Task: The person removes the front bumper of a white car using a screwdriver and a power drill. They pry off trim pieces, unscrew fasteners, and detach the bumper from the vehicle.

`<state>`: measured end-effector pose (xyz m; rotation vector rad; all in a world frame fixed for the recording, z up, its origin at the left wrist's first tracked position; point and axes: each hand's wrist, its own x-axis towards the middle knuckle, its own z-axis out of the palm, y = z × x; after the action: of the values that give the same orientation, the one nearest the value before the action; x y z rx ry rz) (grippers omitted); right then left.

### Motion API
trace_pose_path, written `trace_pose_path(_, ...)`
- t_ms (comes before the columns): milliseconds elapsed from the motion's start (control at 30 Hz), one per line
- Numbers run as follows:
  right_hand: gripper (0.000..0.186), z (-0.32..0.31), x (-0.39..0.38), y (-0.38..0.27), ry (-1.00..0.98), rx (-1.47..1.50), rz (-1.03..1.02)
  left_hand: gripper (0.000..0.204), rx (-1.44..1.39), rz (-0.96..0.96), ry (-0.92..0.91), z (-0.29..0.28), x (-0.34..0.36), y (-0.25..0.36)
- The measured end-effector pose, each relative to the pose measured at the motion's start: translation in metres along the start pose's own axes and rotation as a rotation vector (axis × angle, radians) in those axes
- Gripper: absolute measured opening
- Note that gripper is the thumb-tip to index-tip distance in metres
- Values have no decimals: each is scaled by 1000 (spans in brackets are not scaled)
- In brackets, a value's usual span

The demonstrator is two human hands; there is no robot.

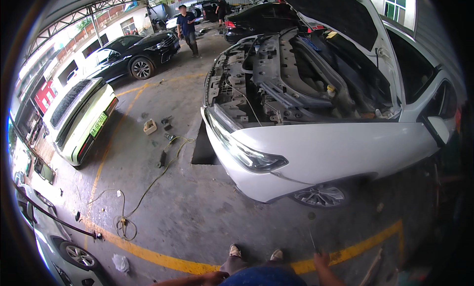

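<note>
R hand (321, 262) is gripping a thin rod-like tool (312, 240), shaft pointing fwd twd the wht car; fingers seem to be closing round its lower end, tho detail's too small. L hand (216, 277) is hanging low by the blue shirt (261, 277), well apart fr R hand; can't tell if it's holding anything. Shoes (234, 250) are resting nr the yellow line (182, 264). Clear plastic bag (120, 262) is lying off to the L, nr a silver car (52, 241) that's partly showing at the edge.

Ahead & R, wht car (340, 143) is standing w/ hood (335, 12) up, engine bay (291, 78) showing; front wheel (322, 196) & headlt (252, 157) are facing this side. Dark floor opening (203, 150) is showing by its bumper. Yellowish cable (150, 185) is winding across the floor, w/ sm. open box (150, 126) sitting further up.

Beyond, pale yellow-green car (79, 118) is standing L, blk car (148, 51) behind it. A person in dark clothes (187, 29) is being seen on foot btwn blk car & a dark car (261, 22) at the back.
</note>
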<state>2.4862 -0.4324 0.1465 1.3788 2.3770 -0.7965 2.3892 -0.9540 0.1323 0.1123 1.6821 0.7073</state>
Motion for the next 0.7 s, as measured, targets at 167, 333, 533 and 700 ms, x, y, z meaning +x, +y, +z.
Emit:
trace_pose_path(167, 35, 31, -21, -9, -32, 108, 51, 35, -89, -44, 158, -34, 19, 12)
trace_pose_path(333, 37, 78, -36, -27, 25, 174, -120, 35, -100, -45, 161, -45, 39, -2)
trace_pose_path(533, 36, 126, 12, -51, -82, 274, -329, 36, 116, 209, -89, -29, 111, -42)
trace_pose_path(700, 31, 199, 107, -38, -86, 428, -256, 42, -215, 332, 393, -67, 280, 32)
